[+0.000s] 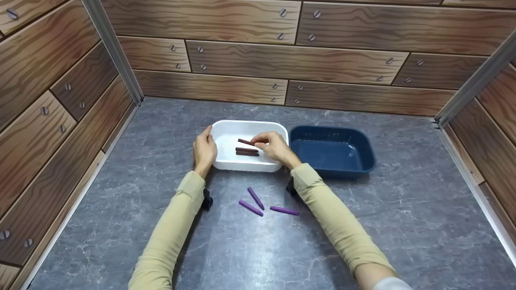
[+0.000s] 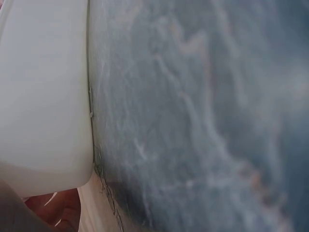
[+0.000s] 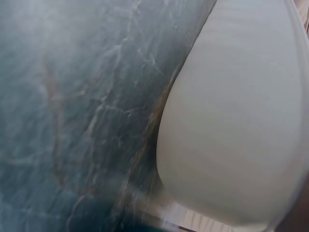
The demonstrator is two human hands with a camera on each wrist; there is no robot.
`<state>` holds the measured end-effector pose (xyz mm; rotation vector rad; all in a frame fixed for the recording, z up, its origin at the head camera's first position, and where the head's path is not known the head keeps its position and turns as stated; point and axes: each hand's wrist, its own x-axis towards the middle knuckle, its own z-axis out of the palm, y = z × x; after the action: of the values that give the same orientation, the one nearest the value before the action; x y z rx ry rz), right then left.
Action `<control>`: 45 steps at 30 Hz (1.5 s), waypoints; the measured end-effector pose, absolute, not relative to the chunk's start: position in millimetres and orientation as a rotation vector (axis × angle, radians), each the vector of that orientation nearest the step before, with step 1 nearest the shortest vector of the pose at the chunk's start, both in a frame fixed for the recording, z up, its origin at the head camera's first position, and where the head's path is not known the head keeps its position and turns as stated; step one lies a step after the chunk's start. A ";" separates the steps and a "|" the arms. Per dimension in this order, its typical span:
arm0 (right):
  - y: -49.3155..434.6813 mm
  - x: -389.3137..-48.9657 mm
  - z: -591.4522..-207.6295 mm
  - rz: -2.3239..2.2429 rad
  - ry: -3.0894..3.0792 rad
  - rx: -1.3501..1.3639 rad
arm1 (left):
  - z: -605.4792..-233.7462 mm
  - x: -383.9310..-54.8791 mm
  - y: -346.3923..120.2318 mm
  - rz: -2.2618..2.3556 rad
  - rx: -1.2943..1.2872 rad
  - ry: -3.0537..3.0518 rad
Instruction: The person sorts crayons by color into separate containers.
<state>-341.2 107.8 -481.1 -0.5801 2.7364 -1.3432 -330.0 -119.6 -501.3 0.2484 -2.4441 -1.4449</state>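
A white rectangular tray [image 1: 246, 165] stands in the middle of the head view. My left hand [image 1: 204, 150] holds its left side, fingers along the outer wall and thumb near the rim. Over the tray, my right hand [image 1: 273, 146] pinches a dark brown crayon [image 1: 243, 141] between thumb and fingers. Two more brown crayons [image 1: 247, 153] lie side by side on the tray floor, just below the held one. In both wrist views the outer wall of the white tray [image 2: 43, 96] [image 3: 231, 116] fills one side.
A dark blue tray [image 1: 332, 174] stands close against the white tray's right side. Three purple crayons [image 1: 255, 198] lie on the grey marbled table [image 1: 121, 217] between the forearms. Wood-patterned walls [image 1: 238, 60] enclose the back and both sides.
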 end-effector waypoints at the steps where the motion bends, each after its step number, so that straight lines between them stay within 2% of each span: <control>1: 107.4 -342.3 -481.4 -1.342 2.728 -0.561 | -502.1 -330.0 -119.1 -1.448 0.247 -2.443; 18: 101.4 -363.1 -489.3 -1.381 2.622 -0.410 | -505.9 -330.9 -116.7 -1.441 0.238 -2.442; 29: 99.0 -367.5 -493.2 -1.108 2.683 -0.446 | -504.7 -329.8 -117.6 -1.457 0.254 -2.447; 45: 92.5 -373.7 -496.7 -1.156 2.691 -0.487 | -503.8 -332.9 -121.7 -1.431 0.258 -2.450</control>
<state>-373.7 92.5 -496.7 -0.4873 2.6909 -1.1564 -332.9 -121.7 -503.8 0.2579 -2.4501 -1.4314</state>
